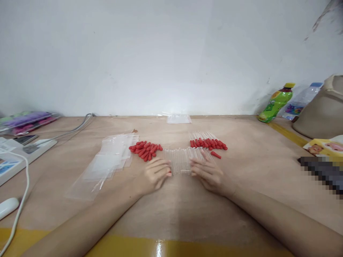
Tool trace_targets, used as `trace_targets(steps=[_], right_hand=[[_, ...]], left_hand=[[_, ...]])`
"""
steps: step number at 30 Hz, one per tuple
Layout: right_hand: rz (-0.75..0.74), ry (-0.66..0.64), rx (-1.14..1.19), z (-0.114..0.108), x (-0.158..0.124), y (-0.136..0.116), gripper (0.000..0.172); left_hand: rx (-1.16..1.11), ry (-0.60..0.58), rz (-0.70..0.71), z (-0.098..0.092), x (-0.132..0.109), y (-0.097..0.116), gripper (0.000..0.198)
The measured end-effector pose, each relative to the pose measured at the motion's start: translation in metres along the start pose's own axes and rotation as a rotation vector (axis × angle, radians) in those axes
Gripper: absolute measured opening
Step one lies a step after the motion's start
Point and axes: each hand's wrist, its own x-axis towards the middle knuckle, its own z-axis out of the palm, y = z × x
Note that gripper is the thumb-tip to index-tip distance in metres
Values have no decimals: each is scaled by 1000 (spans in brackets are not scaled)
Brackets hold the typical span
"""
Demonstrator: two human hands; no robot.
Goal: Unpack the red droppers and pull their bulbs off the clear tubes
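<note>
Red rubber bulbs (146,150) lie in a loose pile just beyond my left hand (157,174). That hand is closed, with a bit of red showing at its fingertips, which looks like one bulb mostly hidden by the fingers. A row of thin clear glass tubes (177,160) lies side by side between my hands. My right hand (207,174), somewhat blurred, is at the row's right end. A short glassy length of tube (185,171) sticks out leftward from its pinched fingertips. Behind it are droppers (207,142), glass tubes with red bulbs fitted, and a single red bulb (215,155).
Clear plastic bags (109,157) lie fanned out at the left; another bag (179,119) is by the wall. A power strip (40,148) and white cable (25,178) are far left. Bottles (277,103), a beige bin (320,110) and a tissue pack (325,147) stand right.
</note>
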Motion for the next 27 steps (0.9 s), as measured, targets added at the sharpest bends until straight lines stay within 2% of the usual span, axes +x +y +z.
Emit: trace_targets(steps=[2,6,10,13,17,20,23,27], right_hand=[[122,50,-49,-3,-1,7,18],[336,40,-204,-5,2,19,18],[482,13,-313,-6,5,26,25],[564,14,-328,-8,6,27,18],[549,6,-368,-6,7,26,13],[500,-7,-382,-3,7,24,14],[442,-25,-385,-1,6,23,16],[411,-57,-394,-1,5,21,25]], left_hand=[[28,45,-57,-4,-5,-6,9],[67,60,-163,-10,-5,-17,12],[114,138,-459,-19,0,-34,21],[165,170,-661,-29,-2,-53,25],[126,155,-847,-43,-8,-73,31],[50,155,-951,-46,-12,-79,34],[54,120,-978,-44,-13,-80,31],[94,18,-937,-39,-15,-80,25]])
